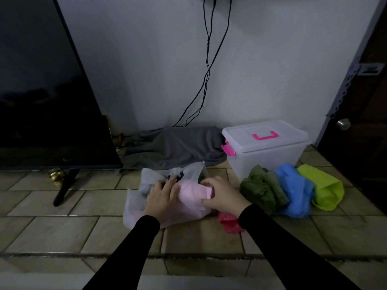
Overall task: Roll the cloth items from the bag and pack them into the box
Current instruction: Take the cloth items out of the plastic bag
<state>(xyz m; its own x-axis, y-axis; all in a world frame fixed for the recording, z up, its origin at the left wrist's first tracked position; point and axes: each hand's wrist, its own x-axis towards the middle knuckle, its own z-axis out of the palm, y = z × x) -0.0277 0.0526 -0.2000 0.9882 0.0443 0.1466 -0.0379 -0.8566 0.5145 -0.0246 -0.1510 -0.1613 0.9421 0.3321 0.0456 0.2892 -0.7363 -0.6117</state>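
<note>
A translucent white plastic bag (136, 208) lies on the tiled floor in the middle. A pale pink cloth (191, 194) lies on it between my hands. My left hand (162, 195) rests on the bag and the pink cloth's left side with fingers spread. My right hand (222, 195) grips the right end of the pink cloth. A red cloth (227, 222) lies under my right forearm. Dark green (262, 188), blue (295, 191) and lime green (322, 186) cloths lie in a row to the right. The clear box (266, 155), with a pink handle and latch, stands behind them with its lid on.
A large dark screen (46, 91) on a stand fills the left. A grey cloth (173, 147) lies against the wall behind the bag. Black cables (207, 59) hang down the wall. A dark door with a knob (343, 124) is at the right.
</note>
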